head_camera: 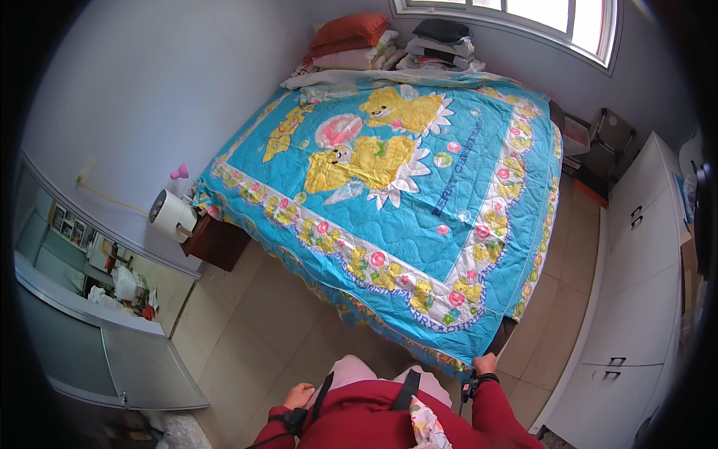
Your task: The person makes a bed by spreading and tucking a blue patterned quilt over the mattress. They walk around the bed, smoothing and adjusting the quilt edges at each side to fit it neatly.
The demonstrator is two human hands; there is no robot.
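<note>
A blue quilted bedspread (359, 224) with yellow bears and a patterned white border covers the bed. My right hand (485, 363) grips its near right corner and pulls the cloth taut at the edge. A dark part of the bed shows under that corner. Low beside my thigh is my left hand (299, 395), its fingers curled in, with nothing visible in it and apart from the bedspread. The spread's near side hangs over the bed edge in folds. At the far end its edge lies rumpled beside a pale cloth.
Pillows (350, 33) and folded clothes (440, 45) are stacked at the bed's far end. A white appliance (171, 216) stands by a brown nightstand (216, 241). White cabinets (628, 280) line the right, across a strip of tiled floor (552, 308). A folded chair (611, 134) leans beyond.
</note>
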